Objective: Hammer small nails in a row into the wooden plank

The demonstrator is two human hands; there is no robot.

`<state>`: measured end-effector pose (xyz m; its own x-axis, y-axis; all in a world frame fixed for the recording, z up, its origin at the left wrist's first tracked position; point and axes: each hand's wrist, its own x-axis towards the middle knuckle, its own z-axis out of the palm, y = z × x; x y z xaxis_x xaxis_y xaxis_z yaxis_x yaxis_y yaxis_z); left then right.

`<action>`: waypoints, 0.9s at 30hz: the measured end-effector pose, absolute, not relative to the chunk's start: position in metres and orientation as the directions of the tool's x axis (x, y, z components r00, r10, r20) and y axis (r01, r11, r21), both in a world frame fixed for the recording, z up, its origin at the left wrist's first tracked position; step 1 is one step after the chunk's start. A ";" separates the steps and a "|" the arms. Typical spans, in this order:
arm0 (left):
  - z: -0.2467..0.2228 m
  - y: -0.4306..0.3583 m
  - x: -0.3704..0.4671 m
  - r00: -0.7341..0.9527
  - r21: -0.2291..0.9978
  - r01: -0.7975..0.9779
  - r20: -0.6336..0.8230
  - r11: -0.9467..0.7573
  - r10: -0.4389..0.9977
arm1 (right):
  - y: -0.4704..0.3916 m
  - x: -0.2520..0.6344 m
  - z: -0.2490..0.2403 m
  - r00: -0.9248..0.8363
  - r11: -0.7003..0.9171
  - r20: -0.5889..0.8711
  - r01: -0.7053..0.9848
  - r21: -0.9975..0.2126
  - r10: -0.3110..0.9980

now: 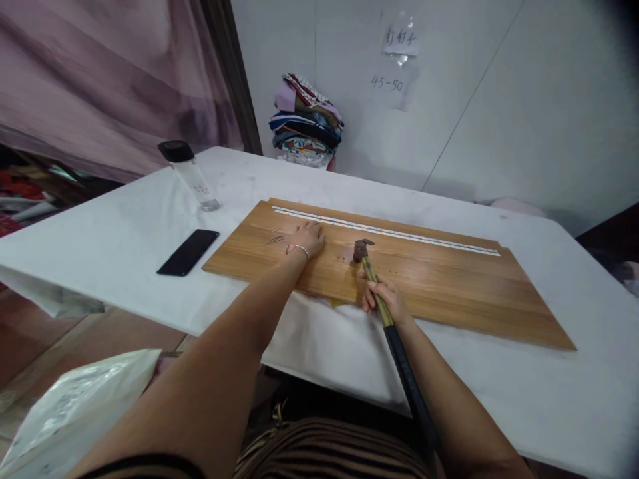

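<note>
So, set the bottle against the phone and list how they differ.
The bottle stands upright; the phone lies flat. The bottle is clear under a black cap, while the phone is dark all over. The bottle sits farther back, the phone nearer the person. Both rest on the table, left of the board.

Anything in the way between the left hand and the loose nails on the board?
Nothing visible. Only bare board shows between the left hand and the nails just to its left. The phone and bottle are off the board, beyond the nails.
</note>
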<state>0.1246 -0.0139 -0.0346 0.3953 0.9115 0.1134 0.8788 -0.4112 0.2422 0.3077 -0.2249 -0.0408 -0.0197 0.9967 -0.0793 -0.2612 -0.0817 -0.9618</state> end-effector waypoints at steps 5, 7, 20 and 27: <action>-0.036 -0.013 0.125 0.398 0.237 0.878 0.122 -0.416 0.909 | -0.225 0.308 -0.041 -0.013 -0.070 -0.069 -0.270 -0.960 0.998; -0.037 -0.013 0.125 0.398 0.238 0.878 0.122 -0.416 0.909 | -0.225 0.308 -0.040 -0.018 -0.081 -0.079 -0.261 -0.962 0.997; -0.039 -0.011 0.124 0.394 0.266 0.871 0.125 -0.414 0.910 | -0.224 0.308 -0.040 -0.014 -0.100 -0.099 -0.258 -0.961 0.995; -0.040 -0.011 0.125 0.393 0.268 0.870 0.133 -0.415 0.910 | -0.224 0.308 -0.038 0.002 -0.098 -0.102 -0.262 -0.960 0.995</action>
